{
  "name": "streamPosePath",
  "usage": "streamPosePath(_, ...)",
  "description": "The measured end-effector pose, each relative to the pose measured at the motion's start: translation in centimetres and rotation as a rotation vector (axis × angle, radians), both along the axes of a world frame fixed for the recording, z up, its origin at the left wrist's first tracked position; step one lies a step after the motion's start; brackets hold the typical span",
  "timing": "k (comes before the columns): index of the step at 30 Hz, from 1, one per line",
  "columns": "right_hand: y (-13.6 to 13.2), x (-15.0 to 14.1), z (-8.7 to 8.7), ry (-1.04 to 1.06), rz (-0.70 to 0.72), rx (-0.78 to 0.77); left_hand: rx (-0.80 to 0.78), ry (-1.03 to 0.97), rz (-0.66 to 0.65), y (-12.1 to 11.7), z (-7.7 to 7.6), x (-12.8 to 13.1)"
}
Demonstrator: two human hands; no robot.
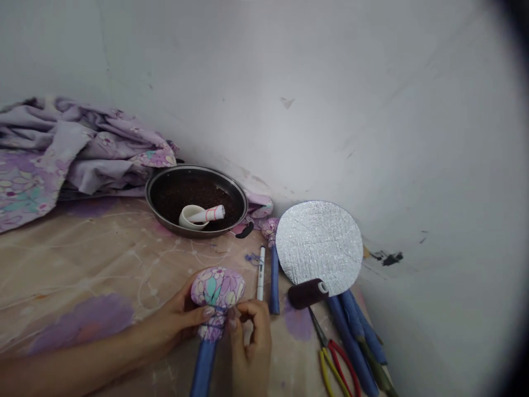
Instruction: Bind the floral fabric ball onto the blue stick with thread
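Observation:
My left hand [185, 313] is closed around the neck of a padded stick [219, 285], which has a round floral cloth head and a blue-wrapped handle [203, 365]. Blue windings circle the cloth below the head, and its gathered edge flares out beneath them. My right hand [253, 346] is at the right side of this neck, thumb and forefinger pinched together. What sits between those fingertips is too small to make out. A similar stick [274, 281] lies beyond, beside a white marker [261, 273] and a scrap of blue thread [253, 257].
A dark pan [237, 218] holds brown grainy matter and a white cup [185, 219] with rolled paper [212, 213]. Rightward are a silvery disc [320, 242], a dark thread spool [305, 294], red-and-yellow-handled scissors [326, 347] and blue-wrapped sticks [351, 342]. Floral cloth [95, 143] lies along the wall.

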State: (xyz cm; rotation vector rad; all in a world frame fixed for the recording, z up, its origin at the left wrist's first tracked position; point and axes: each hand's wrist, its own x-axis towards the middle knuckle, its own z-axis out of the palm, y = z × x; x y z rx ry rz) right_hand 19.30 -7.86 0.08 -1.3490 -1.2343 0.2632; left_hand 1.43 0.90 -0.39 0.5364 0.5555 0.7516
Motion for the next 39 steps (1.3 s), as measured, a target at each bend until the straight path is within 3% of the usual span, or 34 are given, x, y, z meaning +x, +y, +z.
streamPosePath(4,0.0,-0.2,2.1,-0.176,0.01,0.015,0.049,-0.035,0.0,0.0,0.5,0.1)
streamPosePath(9,0.5,-0.4,3.2,-0.228,0.058,0.098,0.086,-0.042,-0.023,0.6,-1.7,0.5)
streamPosePath(14,0.0,0.8,1.7,-0.251,0.08,-0.018,0.037,-0.007,0.006,0.4,-2.3,0.7)
streamPosePath(23,0.0,0.7,-1.3,-0.156,0.11,-0.093,0.008,0.071,-0.044,0.4,1.3,0.2)
streamPosePath(30,0.1,-0.6,-2.6,-0.086,0.03,-0.034,0.014,0.136,-0.03,0.2,0.6,0.4)
streamPosePath(34,0.0,-0.7,-1.5,-0.097,0.029,-0.091,0.058,0.144,-0.041,-0.1,1.7,-0.3)
streamPosePath(39,-0.7,0.2,1.8,-0.276,-0.045,-0.038,0.039,0.123,-0.008,-0.5,1.8,-0.1)
